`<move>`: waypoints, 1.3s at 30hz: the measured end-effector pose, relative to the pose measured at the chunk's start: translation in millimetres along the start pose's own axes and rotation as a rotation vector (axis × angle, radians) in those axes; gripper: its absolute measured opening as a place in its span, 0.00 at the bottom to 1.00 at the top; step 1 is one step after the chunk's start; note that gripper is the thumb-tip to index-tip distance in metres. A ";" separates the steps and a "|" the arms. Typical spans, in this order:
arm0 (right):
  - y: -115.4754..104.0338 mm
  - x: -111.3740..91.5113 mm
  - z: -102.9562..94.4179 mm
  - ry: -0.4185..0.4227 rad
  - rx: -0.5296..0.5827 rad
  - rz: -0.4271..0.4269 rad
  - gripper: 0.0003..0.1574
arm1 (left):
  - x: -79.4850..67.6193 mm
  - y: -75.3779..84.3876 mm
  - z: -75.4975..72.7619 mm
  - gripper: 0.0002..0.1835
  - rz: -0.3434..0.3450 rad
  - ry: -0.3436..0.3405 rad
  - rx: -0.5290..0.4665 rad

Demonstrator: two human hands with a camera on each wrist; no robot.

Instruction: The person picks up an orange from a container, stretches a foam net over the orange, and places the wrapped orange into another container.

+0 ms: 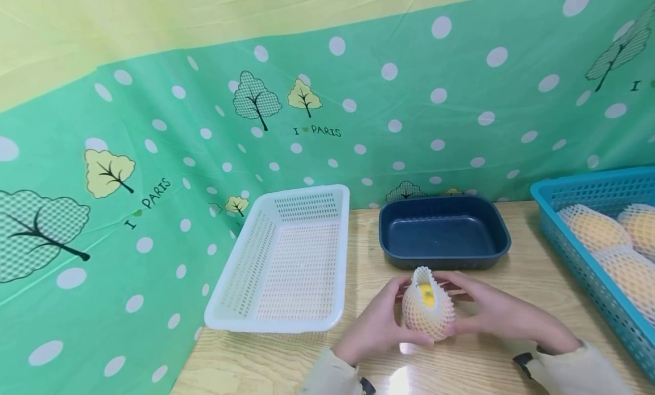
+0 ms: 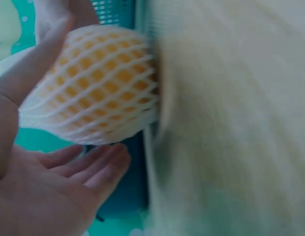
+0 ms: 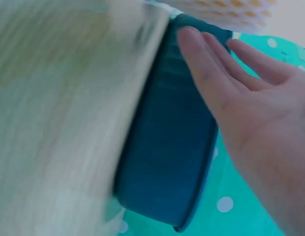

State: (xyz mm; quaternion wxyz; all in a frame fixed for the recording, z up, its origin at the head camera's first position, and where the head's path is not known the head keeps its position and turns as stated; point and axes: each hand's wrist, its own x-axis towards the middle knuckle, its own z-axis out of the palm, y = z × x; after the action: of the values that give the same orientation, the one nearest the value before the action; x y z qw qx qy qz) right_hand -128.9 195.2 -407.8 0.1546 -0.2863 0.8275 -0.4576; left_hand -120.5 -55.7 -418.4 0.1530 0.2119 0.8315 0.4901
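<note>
A yellow fruit (image 1: pixel 427 296) in a white foam net sleeve sits between both hands at the wooden tabletop, the sleeve's opening facing up. My left hand (image 1: pixel 381 321) is on its left, with the thumb along the near side. In the left wrist view the left fingers (image 2: pixel 106 167) are fairly straight, their tips right at the netting (image 2: pixel 103 83). On the other side is my right hand (image 1: pixel 491 310), its thumb tip beside the fruit. The right wrist view shows extended right fingers (image 3: pixel 206 59), just short of the net.
Behind the fruit stands a dark blue rectangular basin (image 1: pixel 444 236). To the left is a white perforated basket (image 1: pixel 335 304). A teal basket (image 1: pixel 578 270) at the right edge holds several net-wrapped fruits (image 1: pixel 596 227). A green dotted cloth (image 1: pixel 358 156) hangs at the back and left.
</note>
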 end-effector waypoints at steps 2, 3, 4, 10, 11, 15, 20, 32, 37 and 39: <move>-4.9 0.4 -0.3 0.041 -0.004 -0.016 0.50 | -0.3 3.5 -3.1 0.50 0.016 0.020 -0.048; -6.9 0.8 0.2 0.057 -0.015 -0.026 0.48 | -0.3 5.2 -4.4 0.49 0.024 0.029 -0.063; -8.4 1.5 0.7 0.069 -0.020 -0.035 0.47 | -0.2 6.2 -5.4 0.47 0.034 0.035 -0.076; -9.6 5.4 1.4 0.036 -0.013 -0.013 0.45 | 2.1 5.7 -5.8 0.41 0.101 0.030 -0.051; -8.9 5.7 1.1 0.025 -0.012 -0.009 0.46 | 2.5 4.8 -5.4 0.41 0.108 0.027 -0.044; -4.1 7.9 0.2 -0.004 -0.002 -0.022 0.48 | 4.0 1.2 -4.3 0.41 0.089 0.012 -0.045; 2.4 10.1 -0.5 -0.048 0.049 -0.014 0.50 | 4.6 -1.0 -3.3 0.42 0.011 -0.003 -0.055; 9.6 9.4 0.5 -0.073 0.095 0.021 0.50 | 4.5 -4.3 -2.3 0.41 -0.045 -0.009 -0.083; 8.3 7.5 -1.0 -0.038 0.156 0.041 0.43 | 5.1 -3.8 -3.0 0.37 -0.054 0.022 -0.198; 6.8 6.7 -2.0 -0.019 0.171 0.049 0.41 | 5.6 -2.9 -4.0 0.35 -0.047 0.031 -0.243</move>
State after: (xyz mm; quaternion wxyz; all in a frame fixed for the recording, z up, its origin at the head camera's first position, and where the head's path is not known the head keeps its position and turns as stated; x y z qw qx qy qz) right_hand -137.5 195.2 -412.4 0.1976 -0.2559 0.7908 -0.5198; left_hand -127.8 -57.1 -419.4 0.1759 0.1646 0.7729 0.5869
